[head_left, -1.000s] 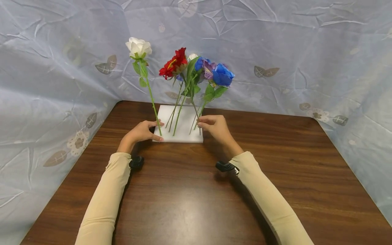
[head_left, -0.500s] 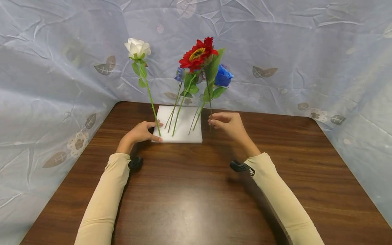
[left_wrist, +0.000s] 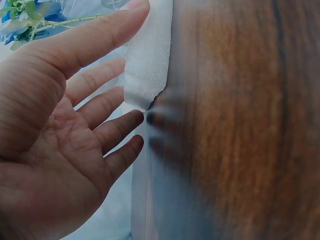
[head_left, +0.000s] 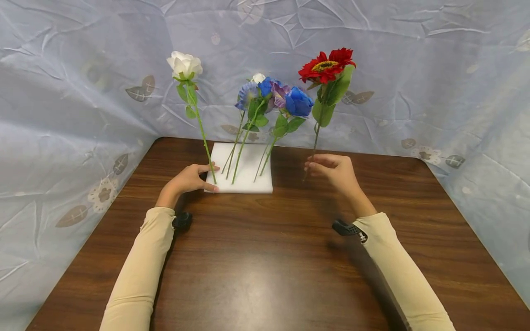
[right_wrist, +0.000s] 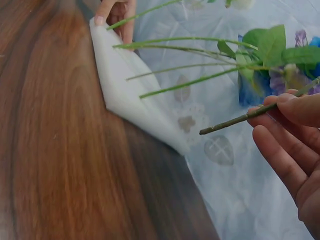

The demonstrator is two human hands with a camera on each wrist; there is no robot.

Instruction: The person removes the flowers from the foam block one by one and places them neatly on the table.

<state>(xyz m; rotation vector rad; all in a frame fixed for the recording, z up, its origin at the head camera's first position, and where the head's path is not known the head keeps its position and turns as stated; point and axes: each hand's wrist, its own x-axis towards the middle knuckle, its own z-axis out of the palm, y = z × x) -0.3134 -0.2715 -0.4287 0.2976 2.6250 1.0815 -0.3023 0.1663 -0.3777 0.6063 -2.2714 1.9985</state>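
My right hand (head_left: 333, 172) pinches the lower stem of a red artificial flower (head_left: 327, 68) with a yellow centre. The flower stands upright, to the right of a white foam block (head_left: 248, 183). In the right wrist view the dark stem's cut end (right_wrist: 220, 126) points free of the foam. My left hand (head_left: 188, 178) rests at the block's left edge, thumb and index finger on the foam; in the left wrist view its fingers (left_wrist: 97, 107) are extended against the block's side. A white rose (head_left: 184, 65), a blue rose (head_left: 299, 102) and other blue and purple flowers stand in the foam.
The brown wooden table (head_left: 248, 257) stretches in front of the block and to both sides. A pale patterned cloth (head_left: 414, 82) hangs behind the table. Leafy flower heads lean right above the foam, near the red flower.
The red flower has come away from the cluster above the foam. My right hand has carried it rightward, past the block's right edge. My left hand has stayed in place.
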